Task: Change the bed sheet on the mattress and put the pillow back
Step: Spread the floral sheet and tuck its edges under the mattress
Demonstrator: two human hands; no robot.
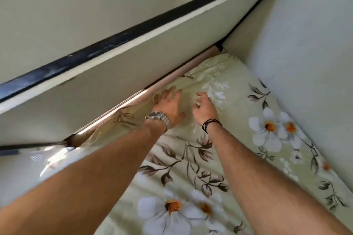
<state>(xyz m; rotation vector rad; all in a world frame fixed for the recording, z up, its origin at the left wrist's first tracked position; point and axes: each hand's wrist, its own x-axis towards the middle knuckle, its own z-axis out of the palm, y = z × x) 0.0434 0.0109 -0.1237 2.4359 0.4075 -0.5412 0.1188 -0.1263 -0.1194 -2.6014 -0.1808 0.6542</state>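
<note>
A pale green bed sheet (225, 150) with large white flowers and brown leaves covers the mattress. My left hand (170, 104), with a metal watch at the wrist, lies flat on the sheet with fingers spread, close to the far edge of the mattress. My right hand (205, 108), with black cords around the wrist, hovers just to its right with fingers loosely curled and apart, holding nothing. Along the far edge the sheet hangs down beside a pinkish bed rail (172, 76). No pillow is in view.
A pale panel with a black frame (118, 38) runs diagonally along the far side of the bed. A light wall (309, 47) closes off the right side, meeting the panel at the top corner. Sunlight falls on the sheet's hanging edge at the left.
</note>
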